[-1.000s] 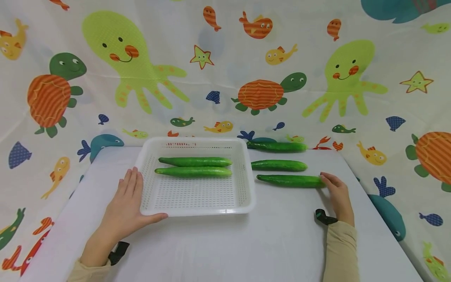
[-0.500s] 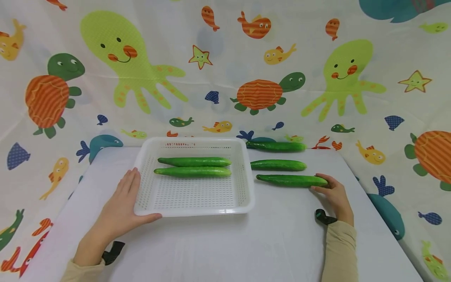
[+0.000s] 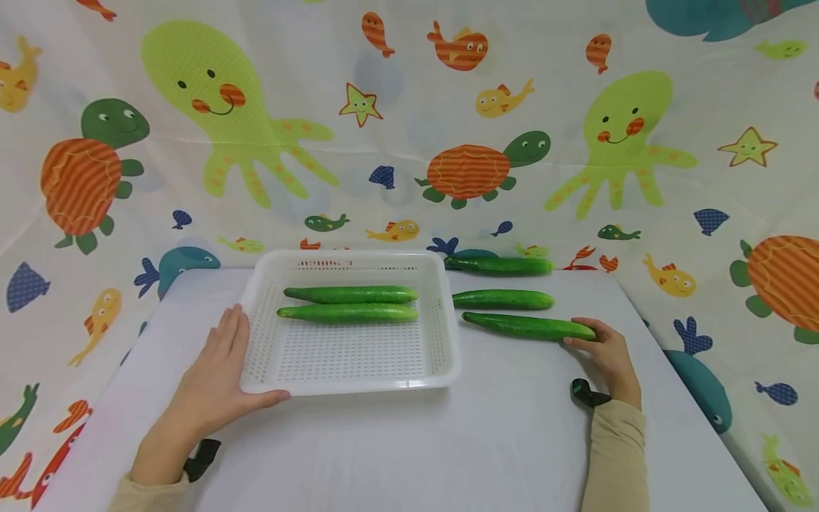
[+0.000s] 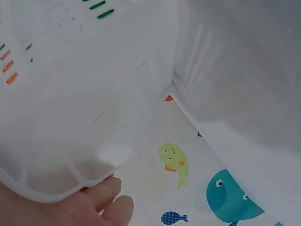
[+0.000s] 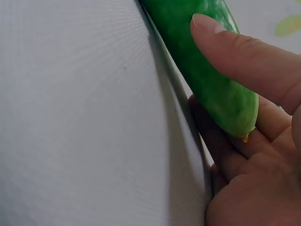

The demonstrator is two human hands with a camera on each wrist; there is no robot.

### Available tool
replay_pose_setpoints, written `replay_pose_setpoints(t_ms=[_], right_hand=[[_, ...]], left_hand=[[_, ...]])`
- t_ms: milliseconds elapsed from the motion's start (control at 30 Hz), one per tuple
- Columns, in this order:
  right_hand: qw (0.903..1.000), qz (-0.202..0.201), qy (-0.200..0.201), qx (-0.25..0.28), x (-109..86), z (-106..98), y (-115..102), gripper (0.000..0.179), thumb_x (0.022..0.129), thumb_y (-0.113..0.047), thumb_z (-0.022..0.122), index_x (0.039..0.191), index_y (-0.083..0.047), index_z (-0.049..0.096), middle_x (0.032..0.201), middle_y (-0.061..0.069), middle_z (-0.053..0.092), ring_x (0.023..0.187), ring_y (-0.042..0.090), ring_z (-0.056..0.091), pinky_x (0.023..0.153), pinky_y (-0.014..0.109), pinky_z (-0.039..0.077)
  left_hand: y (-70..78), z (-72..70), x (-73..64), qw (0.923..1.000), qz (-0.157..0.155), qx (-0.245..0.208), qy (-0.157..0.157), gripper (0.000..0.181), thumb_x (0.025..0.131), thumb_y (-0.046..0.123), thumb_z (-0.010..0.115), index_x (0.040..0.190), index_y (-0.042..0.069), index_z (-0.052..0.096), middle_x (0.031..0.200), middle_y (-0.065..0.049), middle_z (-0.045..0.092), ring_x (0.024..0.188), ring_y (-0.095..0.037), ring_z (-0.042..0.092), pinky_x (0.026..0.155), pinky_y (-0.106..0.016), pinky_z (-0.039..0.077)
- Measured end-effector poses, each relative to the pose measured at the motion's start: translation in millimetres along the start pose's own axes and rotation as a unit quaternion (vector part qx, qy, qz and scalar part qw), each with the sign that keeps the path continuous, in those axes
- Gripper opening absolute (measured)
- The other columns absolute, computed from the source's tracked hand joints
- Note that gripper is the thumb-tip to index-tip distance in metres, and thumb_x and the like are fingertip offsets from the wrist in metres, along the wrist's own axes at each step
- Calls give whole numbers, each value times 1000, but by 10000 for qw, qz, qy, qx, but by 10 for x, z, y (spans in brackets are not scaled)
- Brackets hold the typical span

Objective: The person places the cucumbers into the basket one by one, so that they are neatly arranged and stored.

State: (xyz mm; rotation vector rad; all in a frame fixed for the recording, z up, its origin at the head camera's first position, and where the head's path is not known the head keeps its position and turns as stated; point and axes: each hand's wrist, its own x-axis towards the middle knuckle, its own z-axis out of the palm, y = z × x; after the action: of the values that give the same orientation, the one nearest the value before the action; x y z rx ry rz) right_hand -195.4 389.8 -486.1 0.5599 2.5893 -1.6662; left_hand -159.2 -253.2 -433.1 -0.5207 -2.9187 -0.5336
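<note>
My right hand (image 3: 609, 359) pinches the near end of a green cucumber (image 3: 521, 326) on the table, right of the white basket. In the right wrist view, the thumb (image 5: 235, 49) lies along the cucumber (image 5: 211, 80), with fingers beneath its tip. A white perforated plastic basket (image 3: 352, 389) holds two cucumbers (image 3: 350, 294) side by side in its far half. Straight fingers of my left hand (image 3: 201, 387) rest against the basket's left side, the thumb spread along its front edge. Seen from the left wrist, fingertips (image 4: 117, 209) sit right at the basket's rim (image 4: 51, 197).
Another cucumber (image 3: 503, 299) lies just behind the held one, its left end meeting the basket's side. Farther back, one more cucumber (image 3: 499, 265) lies at the table's rear edge. A printed sea-animal curtain (image 3: 397, 128) hangs behind the white-covered table (image 3: 409, 455).
My right hand has closed its thumb and fingers round the cucumber's end, and the cucumber has tilted slightly. The left hand has slid a little left and down along the basket's side.
</note>
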Motion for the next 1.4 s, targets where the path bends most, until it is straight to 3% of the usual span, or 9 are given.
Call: replay_pose_setpoints(t_ms=[300, 767, 967, 1200, 1400], right_hand=[[10000, -38, 83, 38, -6, -51, 47, 70, 82, -31, 83, 140, -5, 54, 132, 1, 51, 111, 14, 43, 88, 20, 38], [9994, 164, 22, 298, 7, -50, 32, 67, 79, -30, 85, 137, -11, 58, 137, 4, 47, 115, 16, 41, 92, 26, 37], [9982, 191, 81, 562, 0, -48, 24, 62, 79, -28, 86, 134, -16, 61, 129, -5, 48, 111, 13, 42, 89, 21, 38], [9922, 59, 80, 1243, -18, -55, 5, 60, 80, -16, 84, 135, -12, 61, 120, -10, 50, 104, 11, 44, 81, 12, 45], [9747, 58, 13, 2235, -50, -72, -17, 54, 82, -3, 80, 133, -10, 63, 117, -9, 54, 106, 11, 45, 81, 12, 50]], left_hand=[[36, -17, 5, 9998, 47, 189, -19, 139, 68, 74, 74, 153, -11, 3, 163, -26, -6, 151, -36, -9, 119, -38, -11], [19, -30, -12, 9986, 72, 522, 29, 132, 75, 73, 68, 153, -12, 3, 162, -29, 2, 151, -35, -8, 119, -36, -14], [26, -19, -6, 9993, 8, 378, -13, 133, 75, 73, 68, 152, -13, 3, 161, -30, -1, 150, -37, -8, 119, -38, -12], [48, -13, -9, 9996, -65, 242, -114, 132, 76, 71, 69, 152, -14, 2, 162, -29, -6, 150, -38, -10, 119, -38, -12], [50, -15, -1, 9997, 3, 248, -67, 132, 76, 71, 69, 151, -15, 3, 162, -28, -7, 150, -39, -9, 119, -39, -12]])
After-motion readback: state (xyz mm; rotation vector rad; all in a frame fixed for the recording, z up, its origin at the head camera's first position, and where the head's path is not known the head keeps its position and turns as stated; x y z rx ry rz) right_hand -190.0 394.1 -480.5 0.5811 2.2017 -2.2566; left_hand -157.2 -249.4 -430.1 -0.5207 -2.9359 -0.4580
